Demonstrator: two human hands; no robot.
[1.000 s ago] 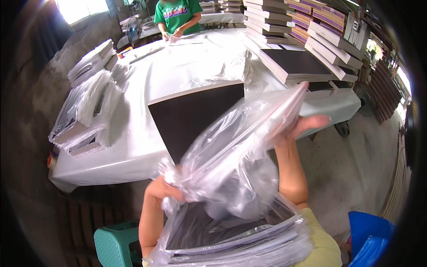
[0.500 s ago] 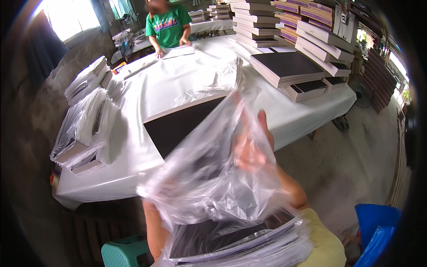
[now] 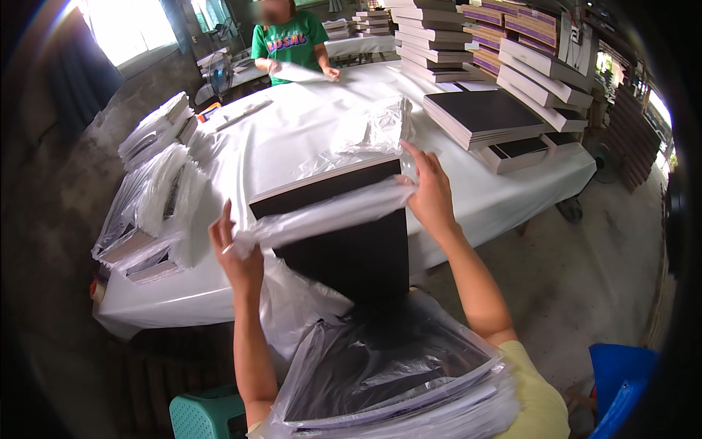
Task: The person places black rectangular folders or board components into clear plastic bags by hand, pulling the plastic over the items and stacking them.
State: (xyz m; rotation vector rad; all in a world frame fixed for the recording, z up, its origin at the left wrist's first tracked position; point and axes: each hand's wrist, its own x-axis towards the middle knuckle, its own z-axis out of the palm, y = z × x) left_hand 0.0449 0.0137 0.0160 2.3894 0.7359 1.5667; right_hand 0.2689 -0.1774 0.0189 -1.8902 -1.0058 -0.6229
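My left hand (image 3: pixel 238 252) and my right hand (image 3: pixel 431 192) stand apart, each pinching one end of a clear plastic bag (image 3: pixel 329 214). The bag is gathered into a narrow band between them, and a loose part hangs below my left hand. Behind the band a black rectangular board (image 3: pixel 347 256) with a pale edge lies on the white-covered table (image 3: pixel 468 227), reaching past its near edge. Closer to me, a pile of black boards in clear plastic (image 3: pixel 395 366) rests between my arms. Part of the board on the table is hidden by the bag.
Plastic-wrapped boards (image 3: pixel 150 197) are stacked at the left. Folded clear plastic (image 3: pixel 376 124) lies beyond the board. Black-topped boards (image 3: pixel 482 113) and tall stacks (image 3: pixel 431 36) stand at the right. A person in a green shirt (image 3: pixel 292 40) handles a pale sheet across the table. A green stool (image 3: pixel 201 413) is below.
My hands have spread apart, and the billowing bag is drawn into a narrow band, uncovering more of the black board. The person opposite has lifted the pale sheet.
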